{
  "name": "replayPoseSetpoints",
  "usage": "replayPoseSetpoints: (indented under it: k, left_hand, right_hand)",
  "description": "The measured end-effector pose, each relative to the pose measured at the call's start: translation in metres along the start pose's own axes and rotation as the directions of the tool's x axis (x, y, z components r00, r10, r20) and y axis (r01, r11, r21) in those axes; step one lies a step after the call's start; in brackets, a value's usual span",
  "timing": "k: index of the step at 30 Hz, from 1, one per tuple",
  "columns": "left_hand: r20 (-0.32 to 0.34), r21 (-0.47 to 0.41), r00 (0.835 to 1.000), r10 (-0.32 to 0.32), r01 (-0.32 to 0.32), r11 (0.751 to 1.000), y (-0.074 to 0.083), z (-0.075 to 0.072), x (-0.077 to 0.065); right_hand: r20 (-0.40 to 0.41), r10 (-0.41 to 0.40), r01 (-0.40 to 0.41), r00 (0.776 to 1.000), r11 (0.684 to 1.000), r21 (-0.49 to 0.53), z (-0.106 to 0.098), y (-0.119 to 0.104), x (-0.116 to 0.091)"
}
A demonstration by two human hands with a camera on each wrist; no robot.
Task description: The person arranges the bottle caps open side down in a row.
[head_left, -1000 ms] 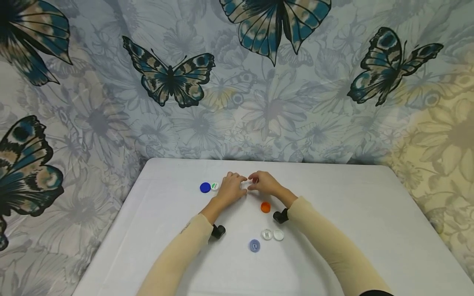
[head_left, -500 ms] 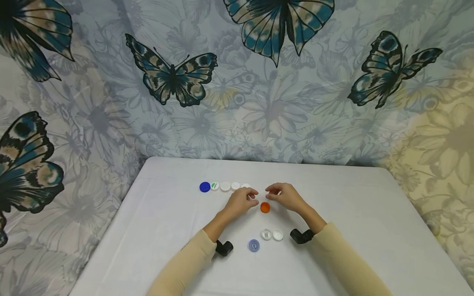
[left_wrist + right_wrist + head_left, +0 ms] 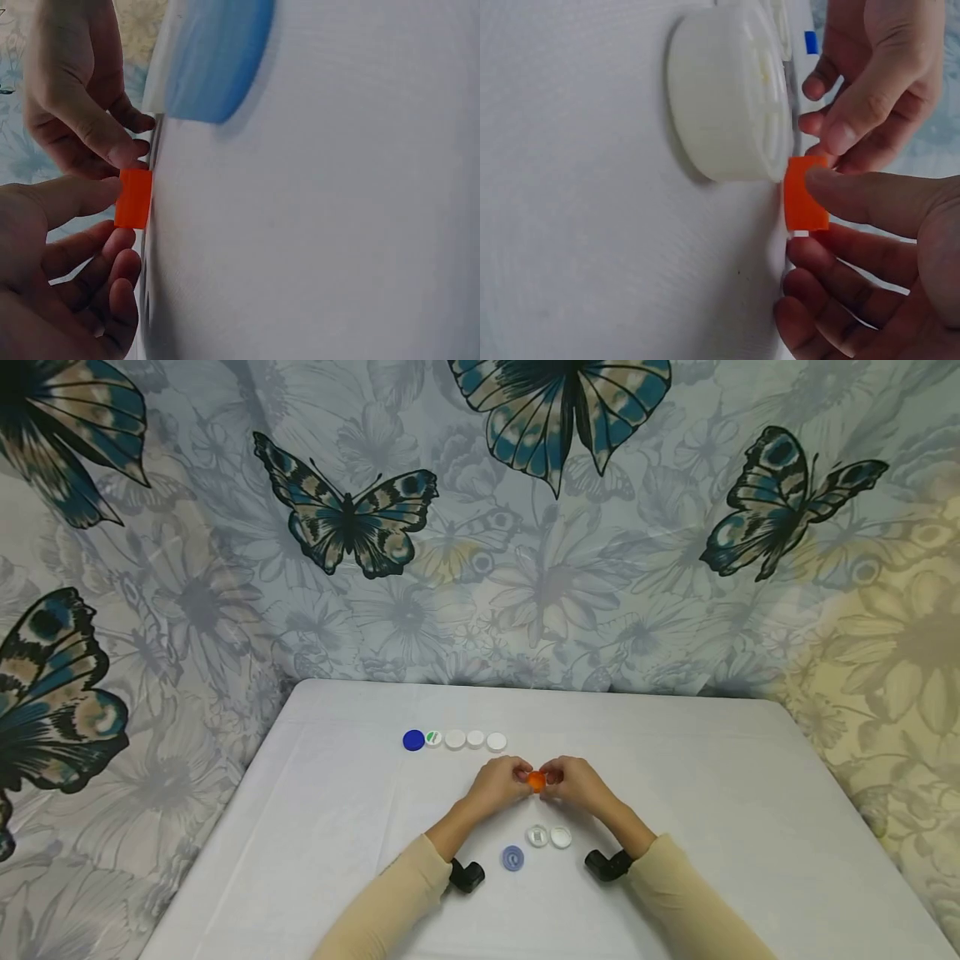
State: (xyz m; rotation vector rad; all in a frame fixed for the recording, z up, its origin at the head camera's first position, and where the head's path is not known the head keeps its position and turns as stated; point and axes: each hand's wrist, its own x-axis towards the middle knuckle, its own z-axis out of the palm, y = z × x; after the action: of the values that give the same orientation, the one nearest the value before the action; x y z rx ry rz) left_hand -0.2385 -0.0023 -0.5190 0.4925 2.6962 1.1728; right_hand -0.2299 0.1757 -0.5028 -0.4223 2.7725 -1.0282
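Observation:
An orange bottle cap (image 3: 536, 782) is between the fingertips of both hands near the middle of the table. My left hand (image 3: 498, 783) pinches it from the left; in the left wrist view its thumb lies against the orange side (image 3: 135, 201). From the right, my right hand (image 3: 577, 782) pinches the same cap, with its thumb across the side in the right wrist view. Closer to me lie a pale blue cap (image 3: 512, 858), a whitish cap (image 3: 537, 836) and a white cap (image 3: 560, 837).
Farther back runs a row of caps: a dark blue cap (image 3: 413, 740), a white cap with a green mark (image 3: 433, 739) and several plain white caps (image 3: 476, 739). The white table (image 3: 712, 793) meets a butterfly-patterned backdrop (image 3: 555, 585) behind.
Both hands have left the back row, uncovering its white caps, and come nearer to me. They have closed in from either side and taken hold of the orange cap.

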Motion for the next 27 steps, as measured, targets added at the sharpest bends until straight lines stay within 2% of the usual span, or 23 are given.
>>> replayPoseSetpoints:
  k: [5,10,16,19,23,27]
  left_hand:
    - [-0.009,0.025,1.0,-0.003,0.003,1.0,0.001,0.005,-0.001]
    - [-0.017,0.027,1.0,-0.008,0.009,1.0,0.002,0.006,-0.001]
    - [-0.002,0.027,1.0,-0.012,0.012,1.0,0.001,0.006,-0.001]
    - [-0.015,0.022,1.0,-0.001,0.001,1.0,0.0,0.004,-0.002]
    - [-0.047,-0.011,0.999,0.025,-0.026,1.0,0.001,-0.002,-0.004]
    - [-0.051,-0.059,0.998,0.032,-0.035,0.998,0.002,-0.01,-0.007]
  right_hand:
    - [-0.035,0.005,-0.006,0.999,1.0,-0.019,0.003,0.0,-0.004]
    - [-0.058,-0.03,0.028,0.998,0.999,-0.032,0.004,0.001,-0.005]
    - [-0.056,-0.033,0.031,0.998,0.999,-0.025,0.004,0.0,-0.006]
    - [-0.064,-0.042,0.04,0.997,0.999,-0.023,0.005,0.0,-0.006]
    - [-0.106,-0.098,0.096,0.99,0.995,-0.021,0.004,-0.001,-0.006]
    - [-0.141,-0.16,0.161,0.977,0.987,-0.007,0.002,-0.003,-0.007]
